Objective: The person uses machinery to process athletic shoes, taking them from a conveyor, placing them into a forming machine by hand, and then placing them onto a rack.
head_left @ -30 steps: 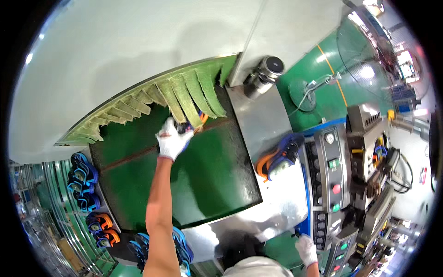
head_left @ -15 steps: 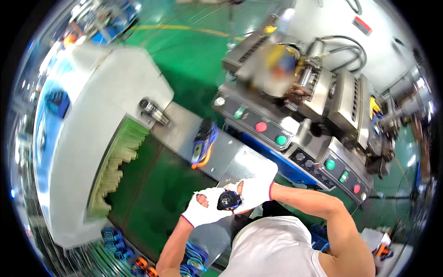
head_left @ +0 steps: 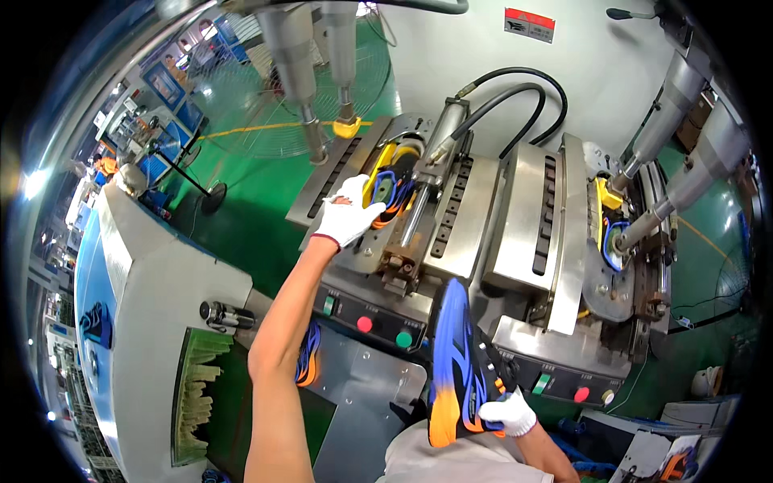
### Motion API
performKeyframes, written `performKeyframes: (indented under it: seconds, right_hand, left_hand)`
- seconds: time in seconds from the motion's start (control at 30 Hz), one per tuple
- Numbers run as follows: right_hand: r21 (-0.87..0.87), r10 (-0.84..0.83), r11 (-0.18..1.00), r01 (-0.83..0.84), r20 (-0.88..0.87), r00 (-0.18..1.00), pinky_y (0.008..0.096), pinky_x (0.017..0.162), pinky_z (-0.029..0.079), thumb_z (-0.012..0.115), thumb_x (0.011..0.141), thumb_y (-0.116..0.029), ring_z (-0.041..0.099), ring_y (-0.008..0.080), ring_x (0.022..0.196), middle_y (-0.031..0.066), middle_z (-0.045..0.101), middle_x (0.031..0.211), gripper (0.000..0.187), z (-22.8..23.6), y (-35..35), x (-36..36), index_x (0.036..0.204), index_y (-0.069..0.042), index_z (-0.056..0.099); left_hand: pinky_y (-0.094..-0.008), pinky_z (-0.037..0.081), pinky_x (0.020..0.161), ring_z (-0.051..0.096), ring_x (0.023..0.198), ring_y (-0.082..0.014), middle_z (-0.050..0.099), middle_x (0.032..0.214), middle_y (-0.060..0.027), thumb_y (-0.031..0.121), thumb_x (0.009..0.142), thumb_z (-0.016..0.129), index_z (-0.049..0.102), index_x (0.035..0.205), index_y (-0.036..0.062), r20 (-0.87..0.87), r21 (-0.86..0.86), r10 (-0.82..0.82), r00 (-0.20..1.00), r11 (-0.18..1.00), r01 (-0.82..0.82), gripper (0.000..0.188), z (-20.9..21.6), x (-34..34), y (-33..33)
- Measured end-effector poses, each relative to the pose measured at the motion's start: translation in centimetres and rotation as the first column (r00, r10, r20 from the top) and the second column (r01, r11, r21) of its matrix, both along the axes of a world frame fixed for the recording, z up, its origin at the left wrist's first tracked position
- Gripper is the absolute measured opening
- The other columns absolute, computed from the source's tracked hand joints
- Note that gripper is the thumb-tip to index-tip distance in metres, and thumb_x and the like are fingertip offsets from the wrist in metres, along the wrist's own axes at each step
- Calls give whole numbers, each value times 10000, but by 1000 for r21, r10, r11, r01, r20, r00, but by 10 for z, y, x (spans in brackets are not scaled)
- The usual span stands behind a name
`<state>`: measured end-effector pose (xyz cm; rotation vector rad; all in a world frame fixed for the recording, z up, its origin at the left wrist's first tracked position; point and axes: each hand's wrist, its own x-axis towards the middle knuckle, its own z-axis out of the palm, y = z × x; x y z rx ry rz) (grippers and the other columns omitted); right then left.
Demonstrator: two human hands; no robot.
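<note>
My right hand (head_left: 509, 413), in a white glove, is closed on a black, blue and orange sneaker (head_left: 456, 354). The shoe is tilted toe up, its sole side to the left, in front of my body. My left hand (head_left: 346, 216), gloved too, reaches out to the left station of the press machine (head_left: 459, 217). Its thumb and fingers are apart, beside a yellow pad (head_left: 382, 175) and a second sneaker (head_left: 394, 189) lying in that station. Whether the hand touches the shoe is hard to tell.
Another sneaker (head_left: 616, 241) sits under pressing rods in the right station. Red and green buttons (head_left: 365, 324) line the machine's front. One more shoe (head_left: 308, 354) lies on the metal shelf (head_left: 366, 386). A curtained conveyor machine (head_left: 169, 298) with a dark flask (head_left: 225, 315) stands left.
My hands, together low on a dark shoe before, are now apart. The left has reached forward to the press; the right holds a sneaker tilted up. The view has turned toward the machine.
</note>
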<state>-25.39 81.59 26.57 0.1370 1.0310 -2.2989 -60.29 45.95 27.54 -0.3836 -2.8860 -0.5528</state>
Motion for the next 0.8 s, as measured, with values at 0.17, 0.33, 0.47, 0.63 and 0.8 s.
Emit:
performKeyframes:
  seconds: [0.17, 0.33, 0.47, 0.63, 0.8]
  right_hand:
    - [38, -220, 973, 227, -132, 967, 416, 1184, 378, 807, 782, -43, 457, 256, 1422, 133, 427, 1591, 1027, 5, 43, 8, 1633, -9, 235]
    - [167, -396, 909, 383, 51, 917, 437, 1044, 523, 777, 808, -151, 650, 332, 1218, 227, 640, 1352, 725, 27, 37, 5, 1453, 34, 503]
    - [153, -427, 900, 408, 117, 897, 378, 887, 565, 720, 759, 64, 680, 244, 997, 134, 672, 1179, 672, 3, 27, -17, 1395, 20, 509]
    - [303, -477, 842, 446, 34, 878, 331, 713, 607, 726, 863, 11, 719, 197, 766, 122, 739, 921, 229, 29, -24, -77, 1083, 56, 683]
    - [130, -329, 931, 341, -103, 939, 337, 829, 617, 730, 902, -53, 729, 216, 872, 95, 736, 1007, 252, 50, -139, -223, 1139, 3, 669]
  left_hand:
    - [-495, 433, 1113, 558, 1334, -381, 525, 1471, -255, 554, 794, 779, 427, 1458, 25, 101, -58, 277, 956, 960, -272, 919, -57, -86, 59]
    - [-445, 513, 1031, 658, 1192, -390, 688, 1244, -252, 561, 709, 821, 566, 1296, -18, 208, -201, 354, 912, 928, -314, 863, -49, -134, 51]
    - [-450, 520, 1008, 678, 1135, -366, 718, 1155, -229, 523, 713, 819, 600, 1277, -9, 137, -61, 257, 956, 966, -251, 805, 31, -98, 32]
    - [-433, 565, 908, 726, 1026, -348, 741, 1054, -205, 426, 755, 844, 607, 1256, 26, 27, 220, 244, 969, 944, -244, 684, 90, 54, -12]
    - [-394, 549, 944, 702, 1046, -272, 696, 1100, -163, 207, 712, 898, 595, 1240, 3, 136, 499, 306, 942, 801, -332, 641, 48, 244, -78]
